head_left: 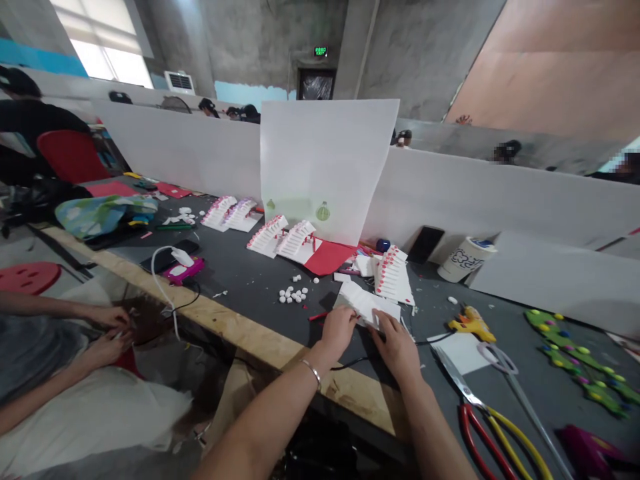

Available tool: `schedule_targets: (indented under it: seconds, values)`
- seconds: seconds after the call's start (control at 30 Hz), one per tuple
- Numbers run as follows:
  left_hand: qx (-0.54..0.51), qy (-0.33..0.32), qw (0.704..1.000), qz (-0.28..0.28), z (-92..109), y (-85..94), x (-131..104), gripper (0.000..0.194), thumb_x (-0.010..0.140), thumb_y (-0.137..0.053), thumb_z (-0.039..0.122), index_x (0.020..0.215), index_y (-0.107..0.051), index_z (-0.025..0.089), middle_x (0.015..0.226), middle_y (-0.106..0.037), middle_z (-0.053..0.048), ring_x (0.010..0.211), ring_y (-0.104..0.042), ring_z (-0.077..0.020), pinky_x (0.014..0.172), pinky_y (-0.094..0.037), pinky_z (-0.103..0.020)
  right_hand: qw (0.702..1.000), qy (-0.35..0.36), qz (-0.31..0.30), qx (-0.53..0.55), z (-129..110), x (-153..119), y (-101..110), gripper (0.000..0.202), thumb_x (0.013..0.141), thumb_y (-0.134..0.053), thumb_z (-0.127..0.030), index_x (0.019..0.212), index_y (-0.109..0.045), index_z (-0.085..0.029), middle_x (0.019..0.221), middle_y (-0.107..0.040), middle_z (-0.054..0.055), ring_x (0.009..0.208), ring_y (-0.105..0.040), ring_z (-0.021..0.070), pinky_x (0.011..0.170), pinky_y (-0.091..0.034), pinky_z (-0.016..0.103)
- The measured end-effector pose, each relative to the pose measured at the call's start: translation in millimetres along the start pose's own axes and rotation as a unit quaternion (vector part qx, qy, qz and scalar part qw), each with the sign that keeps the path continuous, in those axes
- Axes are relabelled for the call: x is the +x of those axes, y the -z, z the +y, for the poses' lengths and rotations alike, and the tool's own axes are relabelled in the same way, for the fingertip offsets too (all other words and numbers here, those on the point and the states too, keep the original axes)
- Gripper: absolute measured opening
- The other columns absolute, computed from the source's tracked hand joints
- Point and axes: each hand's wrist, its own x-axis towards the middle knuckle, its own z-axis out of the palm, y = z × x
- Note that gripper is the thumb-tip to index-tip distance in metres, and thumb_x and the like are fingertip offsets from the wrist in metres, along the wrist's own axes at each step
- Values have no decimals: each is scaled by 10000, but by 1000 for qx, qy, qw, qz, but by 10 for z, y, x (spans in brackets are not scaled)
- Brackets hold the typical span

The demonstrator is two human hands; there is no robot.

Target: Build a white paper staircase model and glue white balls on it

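A small white stepped model point(358, 300), with a ridged strip over a flat base card, lies on the dark tabletop. At its near left edge, my left hand point(341, 328) pinches it with bent fingers. My right hand point(398, 345) grips its near right side, fingers curled onto the base. Just behind stands a similar model with red dots point(391, 275). Beside my left hand is a thin red stick point(318, 317), partly hidden. Several small white round pieces point(293, 295) are scattered farther left.
More stepped models point(283, 239) stand near a tall white sheet point(327, 153). Rightward lie a yellow glue gun point(473, 325), large scissors point(467, 393) and a green felt piece with coloured dots point(575, 353). A paper cup point(463, 260) stands behind. A co-worker's hands point(113, 337) are at left.
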Motion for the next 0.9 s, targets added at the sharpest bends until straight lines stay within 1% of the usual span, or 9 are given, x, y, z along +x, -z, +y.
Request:
schedule_targets:
  seconds: [0.23, 0.33, 0.47, 0.6, 0.7, 0.8, 0.83, 0.87, 0.9]
  values:
    - [17, -4, 1000, -4, 24, -16, 42, 161, 882, -559, 144, 869, -718, 165, 921, -698, -80, 866, -654, -183, 788, -484, -278, 1000, -22, -7, 16, -70, 32, 55, 385, 949, -449, -347, 1294, -541, -201, 1179, -643, 143, 1045, -624, 292, 863, -520, 443]
    - [18, -18, 1000, -3, 36, 29, 53, 175, 887, -534, 116, 874, -702, 160, 911, -690, -82, 869, -646, -188, 798, -477, -291, 999, -35, -12, 14, -115, 75, 87, 364, 939, -473, -304, 1279, -557, -204, 1180, -649, 133, 1041, -628, 278, 864, -523, 413]
    - [16, -45, 999, 0, 3, 65, 120, 187, 892, -497, 96, 864, -672, 157, 901, -673, -80, 883, -629, -193, 816, -467, -312, 998, -56, -21, 17, -117, 163, 96, 394, 907, -547, -283, 1298, -551, -231, 1234, -637, 99, 1110, -607, 243, 932, -497, 359]
    - [51, -71, 996, 15, -26, 101, 158, 155, 882, -516, 127, 785, -630, 168, 823, -649, -62, 829, -627, -198, 756, -467, -296, 995, -94, -25, 38, -155, 215, 139, 462, 877, -594, -279, 1330, -526, -223, 1323, -584, 108, 1162, -588, 225, 954, -487, 337]
    - [97, -80, 992, -8, -23, 200, 146, 158, 883, -507, 139, 757, -594, 177, 786, -638, -55, 798, -624, -200, 708, -442, -282, 989, -132, -38, 54, -142, 207, 266, 430, 872, -608, -290, 1295, -560, -231, 1363, -559, 96, 1186, -576, 210, 970, -471, 309]
    - [143, -69, 986, -52, -9, 375, 112, 165, 876, -494, 135, 739, -567, 188, 765, -640, -48, 767, -619, -196, 676, -407, -275, 974, -205, -69, 59, 94, 190, 514, 240, 910, -575, -344, 1112, -667, -254, 1139, -682, 54, 1010, -653, 187, 879, -508, 292]
    - [152, -64, 984, -63, -4, 442, 96, 163, 871, -493, 134, 735, -561, 191, 765, -642, -46, 761, -618, -194, 669, -398, -272, 965, -242, -79, 56, 236, 196, 618, 214, 932, -544, -367, 1023, -691, -241, 1019, -707, 47, 922, -669, 180, 840, -520, 302]
    - [156, -59, 984, -69, 1, 509, 78, 158, 864, -492, 135, 732, -557, 192, 769, -644, -47, 762, -618, -194, 667, -393, -271, 954, -285, -85, 49, 402, 212, 723, 256, 951, -513, -391, 971, -695, -212, 951, -706, 53, 873, -668, 181, 819, -528, 327]
    - [153, -56, 984, -71, 3, 573, 57, 151, 858, -489, 140, 733, -556, 191, 775, -647, -50, 765, -619, -194, 668, -393, -271, 940, -328, -88, 41, 584, 240, 824, 271, 954, -516, -398, 1006, -677, -186, 978, -694, 61, 875, -661, 183, 813, -534, 357]
